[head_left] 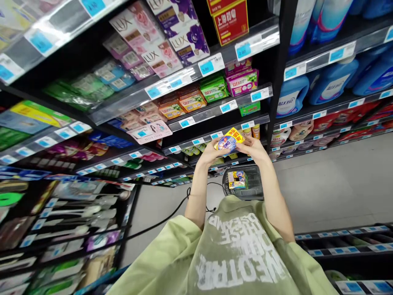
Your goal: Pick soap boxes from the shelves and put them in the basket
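Between my two hands is a yellow and blue OMO soap pack [229, 141], held in front of the shelves. My left hand [210, 152] grips its left end, with the fingers closed round it. On the other end, my right hand [252, 148] has its fingers closed as well. A dark plastic shopping basket [254, 180] stands on the floor below my hands. In it lie packs [237, 180] with yellow, blue and green wrapping.
Ahead is a shelf unit with soap boxes [214, 89] and price tags along its edges. Blue detergent bottles [290, 100] fill the right shelves. Kitchen utensils [82, 213] hang at the left. A black cable [159, 223] runs across the floor [331, 176].
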The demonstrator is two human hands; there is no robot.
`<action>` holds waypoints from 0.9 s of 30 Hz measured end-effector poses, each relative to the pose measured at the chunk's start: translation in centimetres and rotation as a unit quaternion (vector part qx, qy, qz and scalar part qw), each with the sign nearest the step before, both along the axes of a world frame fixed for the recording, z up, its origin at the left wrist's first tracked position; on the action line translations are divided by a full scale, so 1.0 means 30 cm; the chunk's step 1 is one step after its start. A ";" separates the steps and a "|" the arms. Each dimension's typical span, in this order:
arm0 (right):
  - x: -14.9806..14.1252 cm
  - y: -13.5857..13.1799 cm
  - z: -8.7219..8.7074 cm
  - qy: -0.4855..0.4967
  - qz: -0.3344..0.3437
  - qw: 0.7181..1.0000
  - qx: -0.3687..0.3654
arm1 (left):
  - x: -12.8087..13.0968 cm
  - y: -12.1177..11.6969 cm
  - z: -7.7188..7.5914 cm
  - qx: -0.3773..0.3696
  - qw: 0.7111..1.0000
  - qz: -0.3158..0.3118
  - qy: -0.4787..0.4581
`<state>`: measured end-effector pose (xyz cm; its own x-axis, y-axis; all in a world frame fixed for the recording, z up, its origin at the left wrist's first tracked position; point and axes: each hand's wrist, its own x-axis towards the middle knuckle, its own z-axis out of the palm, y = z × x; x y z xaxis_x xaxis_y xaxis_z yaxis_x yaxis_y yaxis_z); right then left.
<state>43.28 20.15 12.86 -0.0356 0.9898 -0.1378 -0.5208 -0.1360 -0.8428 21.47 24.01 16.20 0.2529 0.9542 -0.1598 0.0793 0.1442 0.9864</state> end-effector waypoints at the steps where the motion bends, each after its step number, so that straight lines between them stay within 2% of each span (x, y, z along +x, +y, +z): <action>1: -0.027 0.018 -0.028 -0.002 -0.027 1.000 0.001 | -0.009 0.011 -0.023 0.024 0.999 0.018 0.020; 5: -0.147 0.063 -0.090 -0.077 -0.146 0.986 0.040 | -0.037 0.065 -0.080 0.136 0.984 0.054 0.098; 8: -0.215 0.069 -0.104 -0.148 -0.181 0.970 0.067 | -0.045 0.113 -0.092 0.187 0.974 0.038 0.124; 12: -0.252 0.085 -0.127 -0.250 -0.209 0.943 0.074 | -0.051 0.169 -0.120 0.213 0.968 0.024 0.132; 16: -0.253 0.174 -0.151 -0.323 -0.209 0.918 0.095 | -0.053 0.244 -0.169 0.214 0.968 0.042 0.127; 22: -0.244 0.418 -0.168 -0.394 -0.195 0.893 0.101 | -0.032 0.438 -0.198 0.194 0.976 0.084 0.054; 24: -0.239 0.484 -0.163 -0.427 -0.194 0.878 0.092 | -0.022 0.504 -0.196 0.173 0.979 0.084 0.065; 27: -0.226 0.549 -0.142 -0.478 -0.206 0.850 0.077 | -0.009 0.588 -0.189 0.104 0.982 0.067 0.145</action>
<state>36.50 36.63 8.60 0.3737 0.9003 0.2230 0.4363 0.0415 -0.8988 21.19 41.67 10.51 0.0956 0.9954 -0.0052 0.3559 -0.0293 0.9341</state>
